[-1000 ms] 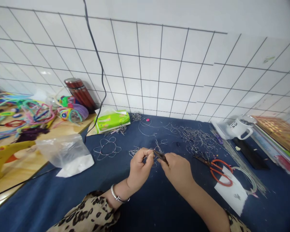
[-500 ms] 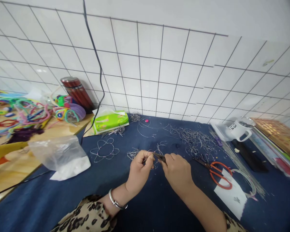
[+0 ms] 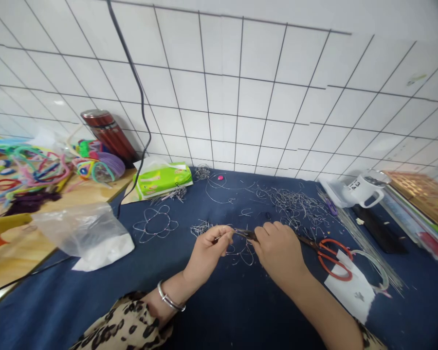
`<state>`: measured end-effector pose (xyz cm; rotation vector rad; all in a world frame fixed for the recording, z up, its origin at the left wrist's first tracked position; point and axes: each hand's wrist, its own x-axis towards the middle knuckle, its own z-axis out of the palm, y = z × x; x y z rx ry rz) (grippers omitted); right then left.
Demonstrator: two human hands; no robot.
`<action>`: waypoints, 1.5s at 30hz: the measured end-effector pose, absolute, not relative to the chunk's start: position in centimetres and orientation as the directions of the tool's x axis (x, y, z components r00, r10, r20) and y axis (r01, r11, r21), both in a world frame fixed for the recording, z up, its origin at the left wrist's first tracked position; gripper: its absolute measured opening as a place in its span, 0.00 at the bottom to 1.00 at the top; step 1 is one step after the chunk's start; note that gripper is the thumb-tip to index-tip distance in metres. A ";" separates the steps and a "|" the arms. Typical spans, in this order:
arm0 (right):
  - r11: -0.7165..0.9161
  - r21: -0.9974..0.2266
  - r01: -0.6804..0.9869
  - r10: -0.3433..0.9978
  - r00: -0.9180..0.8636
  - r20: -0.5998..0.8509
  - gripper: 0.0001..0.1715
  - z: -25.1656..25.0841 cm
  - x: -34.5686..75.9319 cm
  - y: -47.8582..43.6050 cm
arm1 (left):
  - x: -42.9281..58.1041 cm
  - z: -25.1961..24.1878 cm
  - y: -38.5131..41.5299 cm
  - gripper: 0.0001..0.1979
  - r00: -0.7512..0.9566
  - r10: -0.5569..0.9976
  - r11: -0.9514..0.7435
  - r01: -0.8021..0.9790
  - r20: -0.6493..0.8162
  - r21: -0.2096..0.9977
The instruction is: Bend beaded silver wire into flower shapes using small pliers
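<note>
My left hand (image 3: 209,248) pinches a thin piece of silver wire between thumb and fingertips, above the dark blue cloth (image 3: 219,311). My right hand (image 3: 279,250) is closed round a pair of pliers (image 3: 246,234), whose dark jaws point left and meet the wire at my left fingertips. A looped wire shape (image 3: 244,255) shows just below the pliers, partly behind my hands. Off to the left lies a flower-shaped wire frame (image 3: 155,223). Short wire pieces (image 3: 200,227) are heaped behind my left hand.
Orange-handled scissors (image 3: 334,257) lie right of my right hand, partly on white paper (image 3: 354,291). Loose wire (image 3: 295,201) is heaped behind. A mug (image 3: 367,187) stands back right. Tissues (image 3: 162,181), a plastic bag (image 3: 91,231) and a red flask (image 3: 111,136) are left.
My right hand and the pliers have shifted right, away from my left hand, and the pliers now lie flatter. The looped wire below them shows more fully. The view has tilted slightly.
</note>
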<state>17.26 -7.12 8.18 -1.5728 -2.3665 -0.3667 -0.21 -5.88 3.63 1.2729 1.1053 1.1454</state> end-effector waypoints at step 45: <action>0.509 0.295 0.809 0.671 -0.588 0.453 0.09 4.8 18.4 -5.4 | -2.4 3.5 -4.3 0.04 0.420 0.898 0.131 0.026 -0.130 0.991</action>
